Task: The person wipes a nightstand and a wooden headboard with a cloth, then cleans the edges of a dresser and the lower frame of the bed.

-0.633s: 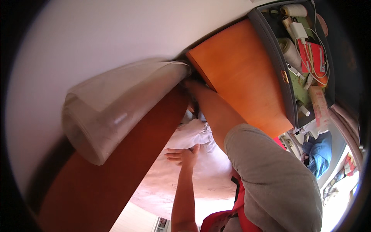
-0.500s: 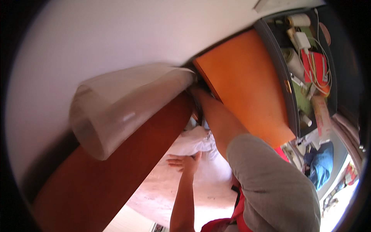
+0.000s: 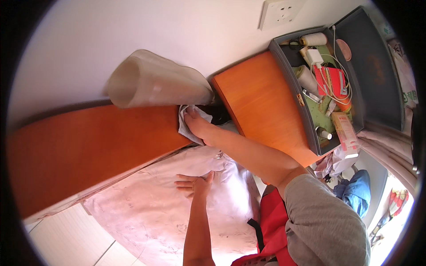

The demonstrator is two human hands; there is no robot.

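A crumpled pale grey cloth [image 3: 183, 127] is held in the right hand [image 3: 196, 122] on the right end of the brown wooden board [image 3: 97, 142], close to its front edge. The fingers are bent over the cloth and kept together; the fingertips cannot be seen. The left hand [image 3: 195, 182] is held open with the fingers spread over the pink bedding [image 3: 155, 195]; nothing is grasped by it, and whether the bedding is pressed cannot be told.

Above the cloth, a cloudy rolled sheet [image 3: 168, 84] is seen beside the wall [image 3: 80, 53], its wide open end turned left along the board's back edge. To the right, the orange wooden surface [image 3: 266, 102] is set apart from the board by a dark gap. Across its right side a dark grey box [image 3: 283, 68] is placed, lid raised, in which a thread spool [image 3: 313, 40], a white charger [image 3: 315, 56] and a red packet [image 3: 326, 80] are kept.
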